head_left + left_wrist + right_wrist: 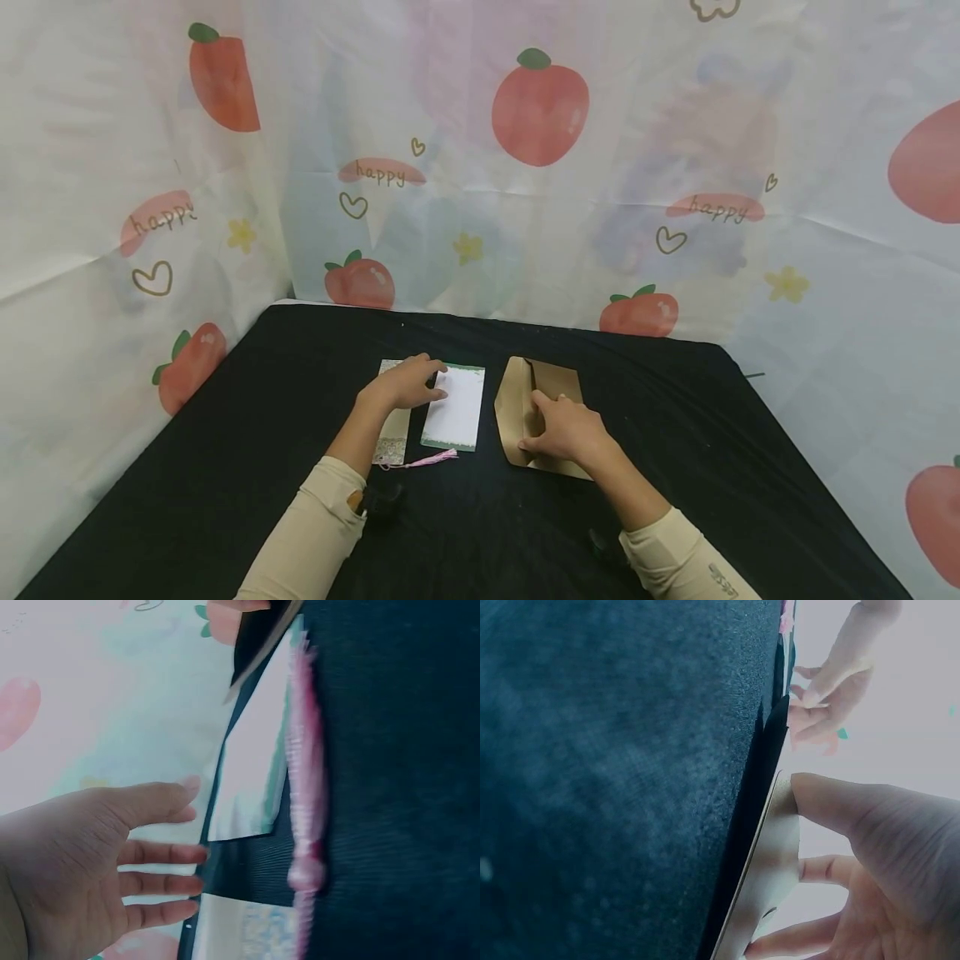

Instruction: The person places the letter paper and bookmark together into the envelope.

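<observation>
- L hand (405, 387): ctr of head frame, a bit L & below middle; released, fingers & thumb extended, nothing held; over the upper part of 2 cards, can't tell if it touches either.
- R hand (567, 427): lower R of ctr; on the gold env. (511, 408), thumb & fingers spread apart, touching it nr the flap fold; not clenched.
- Gold env.: lower ctr, just R of middle; flat on blk cloth (480, 542), flap folded out twd frame L.
- White card (461, 408): btwn the hands, green trim top & bottom, apart from env.
- Patterned card (392, 429): just L of white card, partly hidden by L hand; speckled lower end.
- Pink tassel (432, 459): below both cards, w/ cord at patterned card's lower edge; blurry, R of ctr in L wrist view.
- Fruit-print backdrop (450, 83): fills upper frame.
</observation>
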Tool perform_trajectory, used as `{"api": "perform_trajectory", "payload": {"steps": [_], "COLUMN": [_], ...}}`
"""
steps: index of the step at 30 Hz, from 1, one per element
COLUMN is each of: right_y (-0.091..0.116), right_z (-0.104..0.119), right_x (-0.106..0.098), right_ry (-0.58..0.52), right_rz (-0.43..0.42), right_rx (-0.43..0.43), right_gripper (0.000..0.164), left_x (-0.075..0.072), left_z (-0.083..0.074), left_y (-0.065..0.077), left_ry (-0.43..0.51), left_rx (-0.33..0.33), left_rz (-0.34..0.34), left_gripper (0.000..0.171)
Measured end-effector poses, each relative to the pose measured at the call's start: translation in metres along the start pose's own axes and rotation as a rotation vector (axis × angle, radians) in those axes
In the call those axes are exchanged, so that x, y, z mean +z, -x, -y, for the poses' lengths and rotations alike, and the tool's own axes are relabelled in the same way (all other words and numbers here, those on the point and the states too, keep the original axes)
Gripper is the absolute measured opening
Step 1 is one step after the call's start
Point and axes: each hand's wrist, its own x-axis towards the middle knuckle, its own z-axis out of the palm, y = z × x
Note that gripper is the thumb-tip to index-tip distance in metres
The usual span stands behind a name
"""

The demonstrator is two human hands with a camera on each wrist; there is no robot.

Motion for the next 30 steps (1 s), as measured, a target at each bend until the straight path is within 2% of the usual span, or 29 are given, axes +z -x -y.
{"api": "perform_trajectory", "payload": {"steps": [4,11,17,26,30], "right_y": [0.0,-0.001,-0.002,-0.001,0.0], "right_z": [-0.001,-0.002,-0.002,-0.001,-0.001], "right_x": [0.001,0.001,0.0,0.001,0.001], "right_ry": [-0.002,0.001,-0.002,-0.004,-0.008], "right_rz": [0.002,0.009,0.014,0.008,0.005], "right_rx": [0.0,0.006,0.003,0.008,0.005], "right_gripper": [0.069,0.066,0.067,0.066,0.066], "left_x": [0.01,0.02,0.025,0.027,0.027], "left_z": [0.001,-0.009,-0.015,-0.018,-0.02], "left_y": [-0.005,-0.009,-0.01,-0.01,-0.011], "left_ry": [0.015,0.007,-0.001,0.024,0.092], "left_rx": [-0.058,-0.116,-0.172,-0.194,-0.217], "left_rz": [-0.032,-0.067,-0.068,-0.049,-0.045], "left_gripper": [0.06,0.084,0.102,0.099,0.093]}}
